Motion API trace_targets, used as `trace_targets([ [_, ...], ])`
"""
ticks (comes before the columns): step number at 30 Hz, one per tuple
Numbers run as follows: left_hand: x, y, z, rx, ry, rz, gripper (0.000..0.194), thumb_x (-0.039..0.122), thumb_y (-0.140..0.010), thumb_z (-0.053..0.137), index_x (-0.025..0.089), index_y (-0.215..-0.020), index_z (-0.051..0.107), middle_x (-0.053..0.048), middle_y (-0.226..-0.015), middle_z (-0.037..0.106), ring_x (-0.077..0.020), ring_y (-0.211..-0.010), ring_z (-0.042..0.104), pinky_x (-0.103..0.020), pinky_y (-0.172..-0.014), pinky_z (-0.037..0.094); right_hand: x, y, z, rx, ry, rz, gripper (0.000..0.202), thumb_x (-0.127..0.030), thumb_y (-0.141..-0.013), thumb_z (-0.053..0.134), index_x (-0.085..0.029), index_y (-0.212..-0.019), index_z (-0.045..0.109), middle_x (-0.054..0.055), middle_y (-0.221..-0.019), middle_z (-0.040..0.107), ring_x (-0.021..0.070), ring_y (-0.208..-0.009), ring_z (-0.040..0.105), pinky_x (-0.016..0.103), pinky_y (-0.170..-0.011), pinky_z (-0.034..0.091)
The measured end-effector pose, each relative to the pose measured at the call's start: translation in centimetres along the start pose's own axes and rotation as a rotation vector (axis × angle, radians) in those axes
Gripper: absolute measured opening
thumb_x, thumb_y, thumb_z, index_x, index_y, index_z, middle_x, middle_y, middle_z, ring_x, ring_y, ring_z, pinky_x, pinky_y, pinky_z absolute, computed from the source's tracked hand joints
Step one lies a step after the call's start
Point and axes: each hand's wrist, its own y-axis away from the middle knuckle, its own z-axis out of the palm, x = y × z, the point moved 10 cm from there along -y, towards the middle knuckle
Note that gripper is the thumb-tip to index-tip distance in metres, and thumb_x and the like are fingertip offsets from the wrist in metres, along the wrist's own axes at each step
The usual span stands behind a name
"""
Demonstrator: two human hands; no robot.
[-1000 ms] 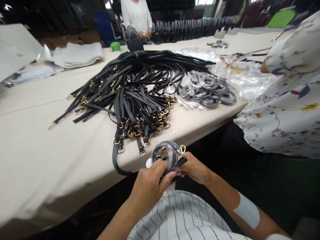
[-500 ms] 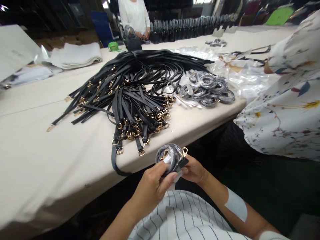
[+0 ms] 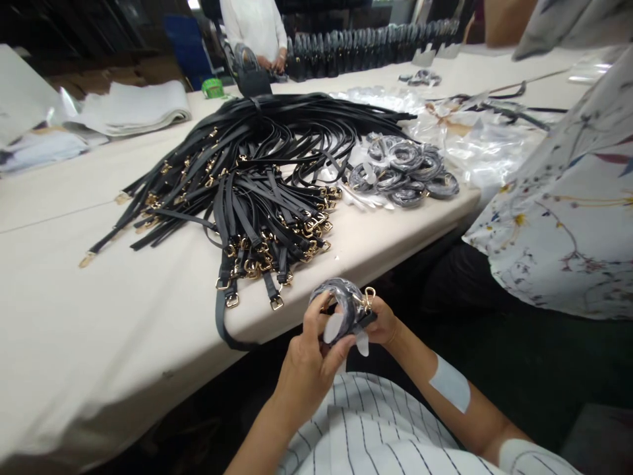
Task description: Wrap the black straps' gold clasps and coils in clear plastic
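A coiled black strap [image 3: 349, 305] in clear plastic wrap is held over my lap, just off the table's front edge. My left hand [image 3: 309, 356] grips its near left side, with fingers at the coil's opening and the thumb underneath. On the right, my right hand [image 3: 383, 321] pinches the strap's end beside a gold clasp [image 3: 369, 298]; some of its fingers are hidden behind the coil. White tabs [image 3: 333, 328] hang at the coil's lower side. Past my hands, a large bundle of black straps [image 3: 252, 218] with gold buckles spreads over the table.
Wrapped strap coils [image 3: 405, 168] are heaped right of the bundle, near clear plastic sheets [image 3: 489, 148]. A person in a floral top [image 3: 558, 218] stands at the right. Across the cloth-covered table [image 3: 123, 316] are another person [image 3: 254, 30] and a row of black bags [image 3: 366, 56].
The coil has turned a little in my hands, and the fingers of my left hand have shifted to its opening. The person in the floral top has raised an arm.
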Motion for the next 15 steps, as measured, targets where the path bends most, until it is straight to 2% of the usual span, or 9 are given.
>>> trace_targets([
  [2, 0.2, -0.3, -0.1, 0.011, 0.014, 0.009, 0.048, 0.037, -0.09, 0.058, 0.023, -0.135, 0.047, -0.001, -0.085, 0.067, -0.0085, -0.047, 0.049, -0.02, -0.05, 0.044, -0.2, 0.0, 0.3, 0.012, 0.0, -0.008, 0.03, -0.035, -0.069, 0.071, -0.014, -0.055, 0.054, -0.008, -0.031, 0.03, 0.0034, -0.029, 0.02, 0.018, -0.033, 0.017],
  [4, 0.1, -0.6, -0.9, 0.084, 0.021, 0.0, 0.031, 0.037, -0.09, 0.058, 0.02, -0.116, 0.062, 0.0, -0.075, 0.065, -0.0092, -0.05, 0.049, -0.02, -0.051, 0.043, -0.5, 0.2, 0.7, 0.04, 0.002, -0.024, 0.025, -0.031, -0.069, 0.074, -0.012, -0.061, 0.059, -0.007, -0.038, 0.04, 0.0016, -0.032, 0.023, 0.016, -0.033, 0.015],
  [7, -1.0, -0.8, -2.2, 0.201, 0.093, -0.094, 0.023, 0.039, -0.089, 0.059, 0.017, -0.092, 0.066, 0.002, -0.063, 0.057, -0.0091, -0.05, 0.046, -0.019, -0.049, 0.039, -0.7, 0.9, 1.5, 0.073, 0.052, -0.041, 0.019, -0.027, -0.077, 0.073, -0.011, -0.081, 0.066, -0.004, -0.052, 0.052, 0.0006, -0.037, 0.031, 0.014, -0.035, 0.019],
  [9, -2.0, -0.9, -2.5, 0.226, 0.157, -0.16, 0.025, 0.041, -0.088, 0.059, 0.017, -0.089, 0.067, 0.004, -0.057, 0.052, -0.0084, -0.047, 0.042, -0.019, -0.044, 0.035, -0.7, 1.5, 2.0, 0.104, 0.15, -0.05, 0.023, -0.031, -0.083, 0.07, -0.011, -0.094, 0.065, -0.003, -0.056, 0.056, 0.0024, -0.04, 0.04, 0.014, -0.038, 0.026],
  [12, -2.9, -0.8, -2.8, 0.226, 0.181, -0.211, 0.027, 0.041, -0.088, 0.059, 0.016, -0.092, 0.069, 0.006, -0.049, 0.047, -0.0088, -0.043, 0.041, -0.019, -0.04, 0.032, -1.5, 2.8, 1.8, 0.271, 0.352, -0.129, 0.031, -0.036, -0.083, 0.071, -0.013, -0.102, 0.06, 0.0, -0.063, 0.065, 0.0034, -0.04, 0.043, 0.014, -0.038, 0.028],
  [15, -2.8, -0.8, -3.3, 0.248, 0.14, -0.191, 0.027, 0.04, -0.088, 0.061, 0.016, -0.094, 0.072, 0.006, -0.046, 0.046, -0.0104, -0.044, 0.046, -0.019, -0.041, 0.035, -3.1, 4.5, 1.5, 0.501, 0.492, -0.27, 0.03, -0.035, -0.077, 0.077, -0.014, -0.09, 0.059, 0.001, -0.062, 0.068, 0.002, -0.036, 0.037, 0.015, -0.033, 0.021],
])
